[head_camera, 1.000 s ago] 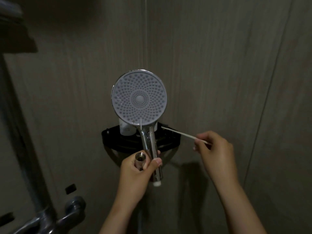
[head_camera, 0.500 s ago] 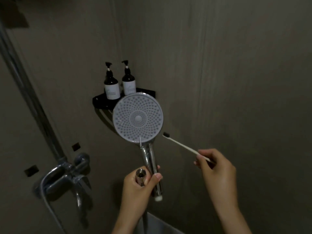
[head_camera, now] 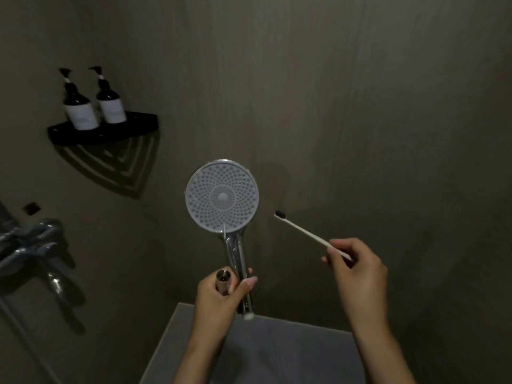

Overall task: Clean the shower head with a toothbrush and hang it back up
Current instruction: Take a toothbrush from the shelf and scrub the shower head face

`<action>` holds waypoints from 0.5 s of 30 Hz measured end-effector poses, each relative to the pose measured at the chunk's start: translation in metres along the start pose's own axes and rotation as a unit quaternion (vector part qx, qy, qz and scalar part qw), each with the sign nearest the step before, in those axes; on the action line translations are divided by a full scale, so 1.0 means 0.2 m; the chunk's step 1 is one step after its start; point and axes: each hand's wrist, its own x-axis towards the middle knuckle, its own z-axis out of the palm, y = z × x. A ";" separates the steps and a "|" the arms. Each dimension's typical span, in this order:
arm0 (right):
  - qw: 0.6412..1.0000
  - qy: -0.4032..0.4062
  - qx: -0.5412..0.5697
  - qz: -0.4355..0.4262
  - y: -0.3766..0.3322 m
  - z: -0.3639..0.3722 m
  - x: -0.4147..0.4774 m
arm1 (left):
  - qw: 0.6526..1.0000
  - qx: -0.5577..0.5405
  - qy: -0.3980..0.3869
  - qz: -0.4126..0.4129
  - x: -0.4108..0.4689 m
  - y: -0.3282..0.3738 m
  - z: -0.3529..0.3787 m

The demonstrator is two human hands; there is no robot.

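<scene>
My left hand is wrapped shut around the chrome handle of the shower head, with a short metal fitting tucked in the same fist beside it. My right hand pinches the tail of the toothbrush between thumb and fingers. Over the last second I have lowered both and my gaze has swung down and right, so a grey ledge now shows below my wrists. The bristles sit just right of the spray face, near but not touching, so I judge scrubbing has not begun. Farther off to the left is the tap, and above it the black corner shelf carrying two pump bottles.
</scene>
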 end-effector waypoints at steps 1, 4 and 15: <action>1.000 0.010 -0.001 0.001 0.01 -0.10 -0.04 | 1.000 -0.008 -0.010 -0.003 -0.07 0.01 0.07; 0.999 0.041 -0.004 0.017 0.04 -0.41 -0.16 | 0.998 -0.033 -0.055 -0.013 -0.32 0.03 0.26; 0.986 0.123 0.031 0.111 0.07 -0.89 -0.43 | 0.977 -0.076 -0.178 -0.092 -0.80 0.04 0.50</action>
